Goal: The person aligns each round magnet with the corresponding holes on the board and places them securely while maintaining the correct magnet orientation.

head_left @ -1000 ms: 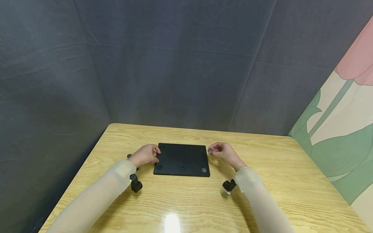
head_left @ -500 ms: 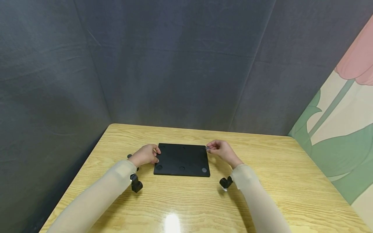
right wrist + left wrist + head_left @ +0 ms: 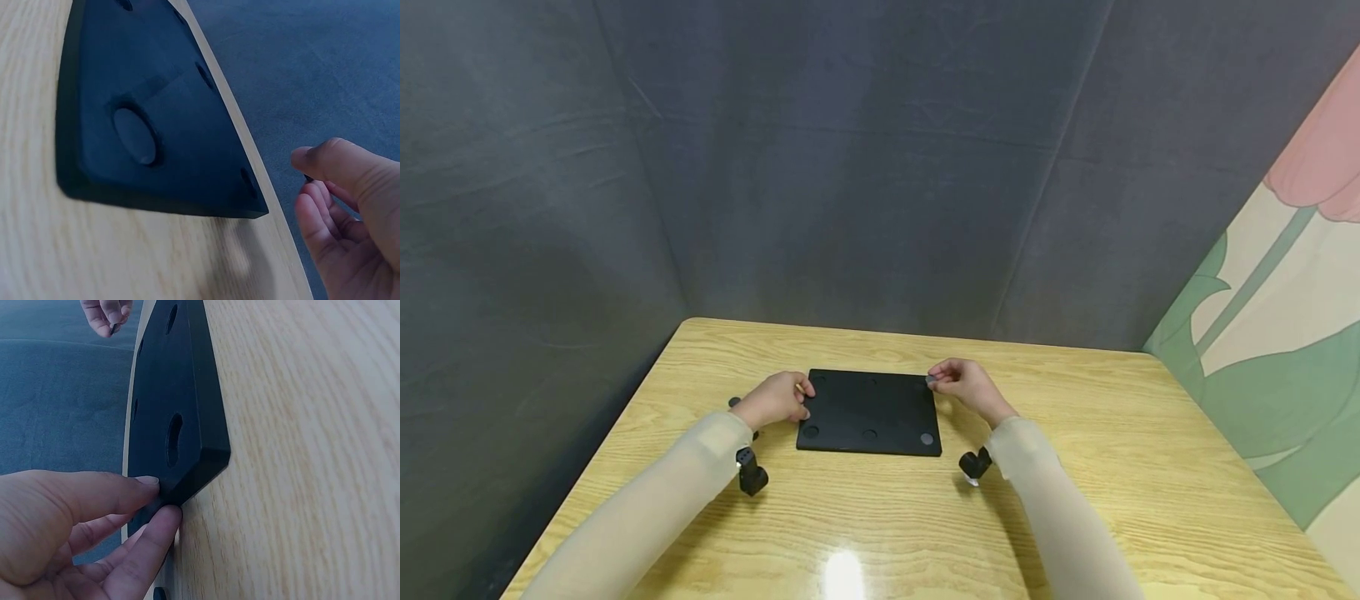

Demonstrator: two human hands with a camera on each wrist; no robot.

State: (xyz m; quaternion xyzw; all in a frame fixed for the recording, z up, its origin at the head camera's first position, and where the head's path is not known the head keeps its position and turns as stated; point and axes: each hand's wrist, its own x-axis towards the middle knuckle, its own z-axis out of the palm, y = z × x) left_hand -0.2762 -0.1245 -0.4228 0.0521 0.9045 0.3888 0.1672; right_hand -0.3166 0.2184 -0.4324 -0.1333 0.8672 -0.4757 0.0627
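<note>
A flat black board (image 3: 872, 408) with several round recesses lies on the table. My left hand (image 3: 775, 398) pinches its left edge between thumb and fingers; the left wrist view shows this grip near a corner. Over the far right corner of the board, my right hand (image 3: 966, 390) pinches a small grey disc (image 3: 931, 379). In the right wrist view only a dark sliver of that disc (image 3: 308, 179) shows between the fingertips, held above the board. Another grey disc (image 3: 135, 134) sits in the near right recess.
Small dark round pieces (image 3: 734, 402) lie on the wooden table (image 3: 1150, 467) left of the board, partly hidden by my left wrist. Black wrist cameras (image 3: 751, 473) hang under both forearms. A dark curtain (image 3: 865, 167) stands behind the table's far edge.
My right hand has moved left and slightly away from me with the grey disc, from beside the board to over its far right corner. The left hand and board stay put.
</note>
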